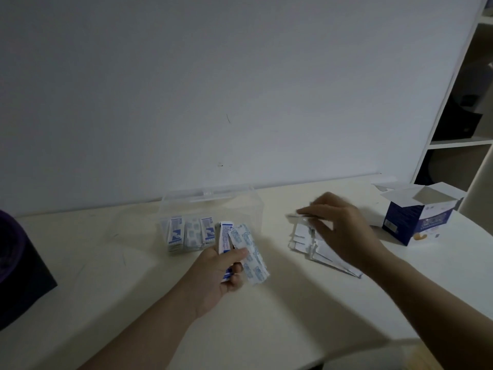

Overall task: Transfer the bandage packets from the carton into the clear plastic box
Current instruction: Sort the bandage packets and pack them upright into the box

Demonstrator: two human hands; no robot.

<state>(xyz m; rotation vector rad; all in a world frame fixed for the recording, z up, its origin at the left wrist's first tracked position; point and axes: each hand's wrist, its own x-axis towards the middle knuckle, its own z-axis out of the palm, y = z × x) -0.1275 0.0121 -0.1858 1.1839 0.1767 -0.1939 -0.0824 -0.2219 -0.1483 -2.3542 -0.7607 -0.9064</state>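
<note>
Here, in the head view, we see the left hand (213, 273) gripping a small fanned stack of white-and-blue printed bandage packets (248, 252), thumb on top and fingers curled beneath, just in front of the clear rectangular plastic box (210, 194). That box stands open near the far edge of the cream-white table (266, 316), and more blue-printed packets (186, 233) stand upright in a row along its near wall. To the right, a loose pile of white paper-backed packets (301, 244) lies on the table. The right hand (338, 231) hovers over it with fingers stretched out. It is motion-blurred, so we cannot tell whether it pinches anything. The blue-and-white cardboard carton (416, 220) stands with its flaps open by the table's far right corner. A dark object (21, 268) sits at the left edge.
</note>
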